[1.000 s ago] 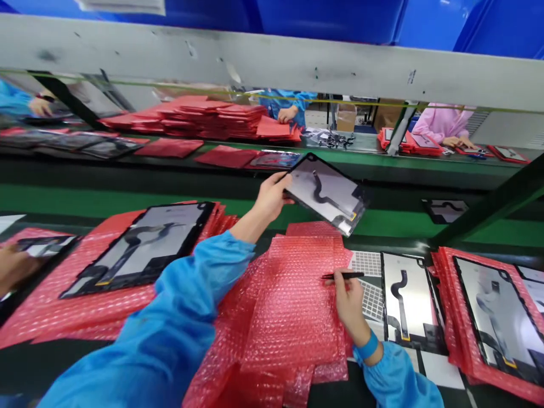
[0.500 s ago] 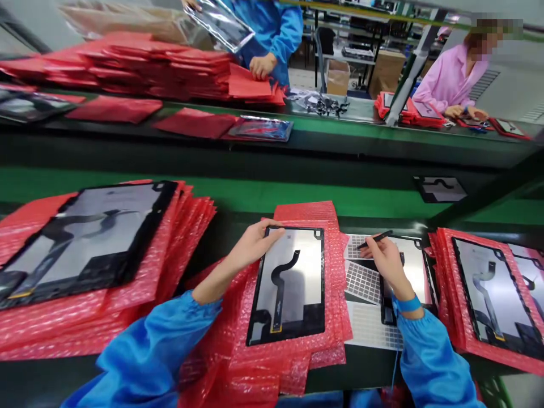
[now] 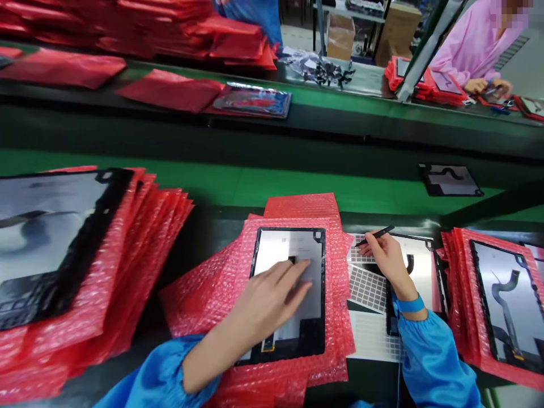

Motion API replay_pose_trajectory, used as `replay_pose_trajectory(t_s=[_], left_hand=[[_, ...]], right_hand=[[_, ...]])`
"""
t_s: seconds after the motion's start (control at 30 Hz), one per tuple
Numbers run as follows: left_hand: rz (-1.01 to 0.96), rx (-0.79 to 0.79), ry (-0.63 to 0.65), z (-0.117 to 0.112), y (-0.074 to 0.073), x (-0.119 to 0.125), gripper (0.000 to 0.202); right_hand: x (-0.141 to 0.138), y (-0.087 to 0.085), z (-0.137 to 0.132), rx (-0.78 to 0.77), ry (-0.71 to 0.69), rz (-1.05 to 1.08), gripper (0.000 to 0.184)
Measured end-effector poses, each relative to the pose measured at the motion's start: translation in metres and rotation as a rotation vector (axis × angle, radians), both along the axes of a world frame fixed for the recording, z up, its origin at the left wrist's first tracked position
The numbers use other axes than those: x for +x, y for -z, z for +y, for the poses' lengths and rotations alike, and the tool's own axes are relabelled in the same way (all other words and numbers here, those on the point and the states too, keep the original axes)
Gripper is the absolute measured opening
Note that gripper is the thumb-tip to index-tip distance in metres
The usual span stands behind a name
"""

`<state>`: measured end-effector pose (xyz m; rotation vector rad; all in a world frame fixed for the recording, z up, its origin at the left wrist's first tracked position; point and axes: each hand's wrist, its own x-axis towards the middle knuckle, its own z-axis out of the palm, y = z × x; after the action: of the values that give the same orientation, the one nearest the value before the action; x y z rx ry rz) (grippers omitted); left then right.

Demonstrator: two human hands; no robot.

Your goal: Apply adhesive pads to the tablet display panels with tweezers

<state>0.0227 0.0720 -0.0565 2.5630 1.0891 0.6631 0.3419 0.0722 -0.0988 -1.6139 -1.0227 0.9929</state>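
My left hand (image 3: 270, 297) lies over the back of a tablet screen (image 3: 311, 309), fingers stretched out and hiding most of its black ribbon cable. The screen rests on a stack of red bubble-wrap bags (image 3: 340, 334). Black tweezers (image 3: 378, 233) are pinched in my right hand (image 3: 390, 260), their tip above a sheet of small grey square stickers (image 3: 360, 248). Below that lie a second sticker sheet (image 3: 368, 288) and a paler sheet (image 3: 370, 340). Under my right wrist, another tablet screen (image 3: 419, 266) is partly covered.
At left, a large screen (image 3: 38, 243) tops a pile of red bubble-wrap bags (image 3: 131, 272). Another screen (image 3: 508, 300) lies on bags at right. A single screen (image 3: 451, 179) sits on the green surface (image 3: 297, 187). Across the bench, a person in pink (image 3: 471, 51) handles items.
My left hand has moved from the screen's top left edge down and right onto its middle, covering the cable. My right hand keeps the tweezers over the stickers. The view has tilted down.
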Motion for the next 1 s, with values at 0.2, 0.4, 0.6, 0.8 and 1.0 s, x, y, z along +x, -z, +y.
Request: replay_pose_trajectory(t_s=[0.2,0.4,0.6,0.8,1.0], left_hand=[[0.088,0.091,0.039,-0.011,0.014,0.011,0.03],[0.127,0.121,0.046,-0.011,0.013,0.009,0.032],[0.138,0.114,0.041,-0.012,0.013,0.009,0.03],[0.152,0.129,0.051,-0.011,0.015,0.009,0.031],[0.207,0.138,0.056,-0.012,0.013,0.008,0.031]], right_hand=[[0.004,-0.001,0.0,-0.045,-0.036,0.013,0.051],[0.003,-0.006,0.001,-0.065,0.003,0.042,0.054],[0.004,-0.006,0.001,-0.057,-0.017,0.021,0.053],[0.003,-0.008,0.004,-0.069,-0.002,0.04,0.057],[-0.009,-0.03,-0.003,0.023,0.099,0.135,0.055]])
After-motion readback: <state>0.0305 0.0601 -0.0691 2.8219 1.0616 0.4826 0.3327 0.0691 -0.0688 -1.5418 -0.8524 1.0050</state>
